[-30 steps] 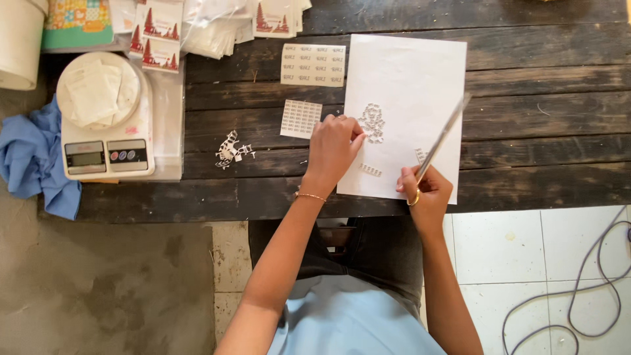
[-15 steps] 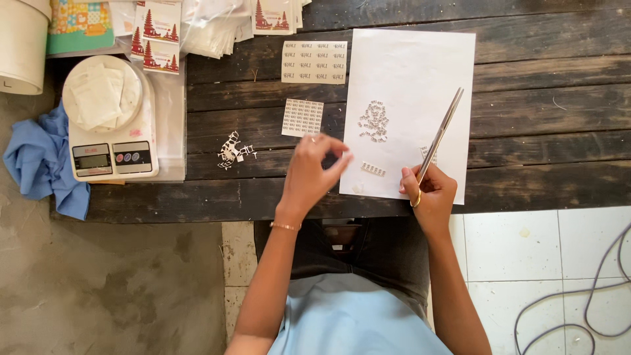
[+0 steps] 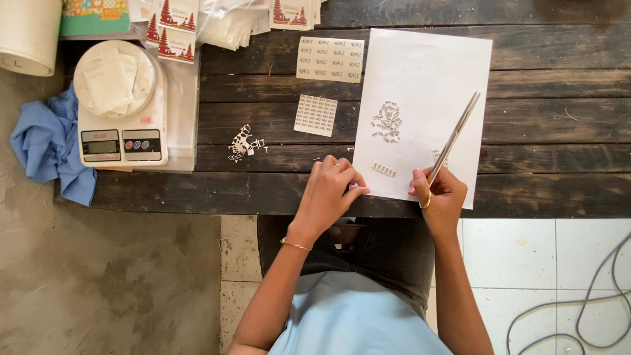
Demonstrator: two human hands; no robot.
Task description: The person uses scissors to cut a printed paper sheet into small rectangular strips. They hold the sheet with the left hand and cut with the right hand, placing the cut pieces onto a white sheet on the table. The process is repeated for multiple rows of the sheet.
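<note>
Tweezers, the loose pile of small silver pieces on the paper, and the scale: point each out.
tweezers [image 3: 455, 136], head view, mid-shaft above the right hand
pile [image 3: 387, 121], head view, centre of the heap
scale [image 3: 121, 145], head view, front panel beside the display

Dark plank table [image 3: 539, 85] bears paper sheet [image 3: 427, 72], scale [image 3: 121, 108], perhaps labels [image 3: 328, 59].

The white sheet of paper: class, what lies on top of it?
On the white sheet lie a pile of small pieces, a short strip and the tweezers' tips. The table under it is hidden.
</note>
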